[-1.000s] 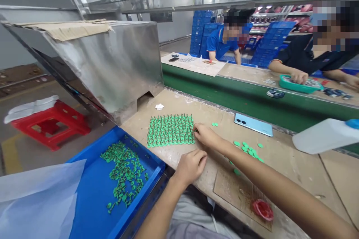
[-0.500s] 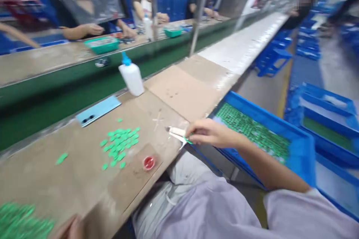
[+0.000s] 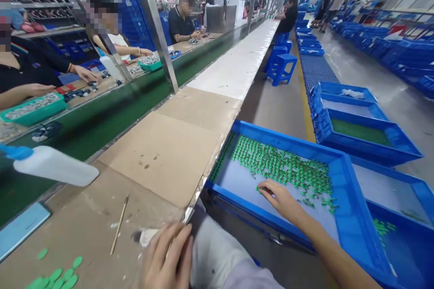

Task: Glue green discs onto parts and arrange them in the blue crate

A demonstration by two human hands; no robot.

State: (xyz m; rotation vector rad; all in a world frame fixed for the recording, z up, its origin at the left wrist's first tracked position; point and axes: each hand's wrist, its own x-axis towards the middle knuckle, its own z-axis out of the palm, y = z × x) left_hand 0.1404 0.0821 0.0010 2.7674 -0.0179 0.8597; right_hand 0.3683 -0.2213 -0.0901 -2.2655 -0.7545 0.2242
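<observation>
My right hand [image 3: 276,196] reaches over the blue tray [image 3: 291,137], with thumb and fingertips pinched on a small green piece [image 3: 258,188]. Rows of similar green pieces [image 3: 271,158] lie in the tray beyond and beside it. At the table's near edge is my left hand [image 3: 169,253], its fingers curled together; whatever is inside them is hidden. Beside its fingers lies a pale object with a dark tip [image 3: 144,237], partly covered by the hand. A thin wooden stick [image 3: 119,226] and flat green discs [image 3: 56,275] lie on the table farther left.
A white bottle with a blue cap [image 3: 57,166] and a light-blue phone [image 3: 23,230] are on the left. Metal posts [image 3: 158,31] stand along the bench. More blue trays [image 3: 369,131] are at the right, a blue stool [image 3: 281,70] ahead. Co-workers sit across the green belt.
The view has swung right and ahead. My right hand has gone from the table edge to over the blue tray, green piece still pinched. My left hand has come to the table's near edge.
</observation>
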